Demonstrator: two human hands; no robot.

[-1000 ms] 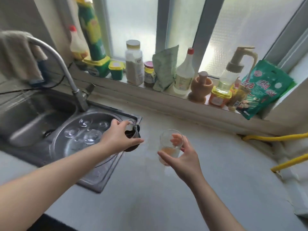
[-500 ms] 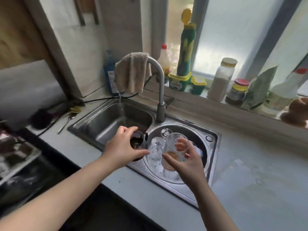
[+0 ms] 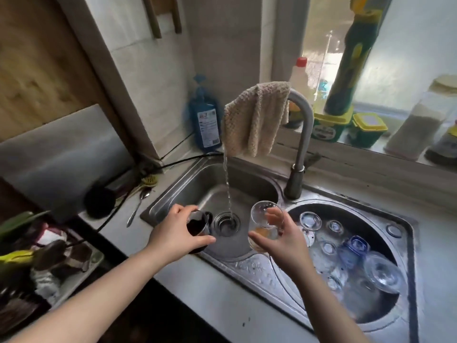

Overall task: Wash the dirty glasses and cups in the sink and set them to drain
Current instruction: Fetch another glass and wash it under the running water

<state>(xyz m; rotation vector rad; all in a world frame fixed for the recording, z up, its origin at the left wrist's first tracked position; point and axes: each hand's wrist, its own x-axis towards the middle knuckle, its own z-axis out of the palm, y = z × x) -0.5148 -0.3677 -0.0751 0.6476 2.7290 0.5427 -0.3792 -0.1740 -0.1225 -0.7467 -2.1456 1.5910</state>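
Observation:
My left hand point(image 3: 176, 235) grips a small glass cup with dark liquid point(image 3: 197, 225) over the left sink basin point(image 3: 249, 180), just left of the drain point(image 3: 226, 222). My right hand point(image 3: 278, 240) holds a clear glass with a little orange liquid point(image 3: 265, 224) at the right of the drain. Water runs in a thin stream from the tap point(image 3: 300, 144) down into the drain between the two cups. Several upturned clear and blue glasses point(image 3: 346, 246) lie in the round right-hand basin point(image 3: 371, 211).
A beige cloth point(image 3: 257, 117) hangs over the tap spout. A blue soap bottle point(image 3: 205, 120) stands behind the sink. Bottles and jars line the window sill point(image 3: 351, 154). A spoon point(image 3: 137, 209), cables and a tray with clutter point(image 3: 49, 263) lie to the left.
Both hands carried their cups from over the counter leftward to the left basin, beside the running water. My view swung left from the window sill to the sink.

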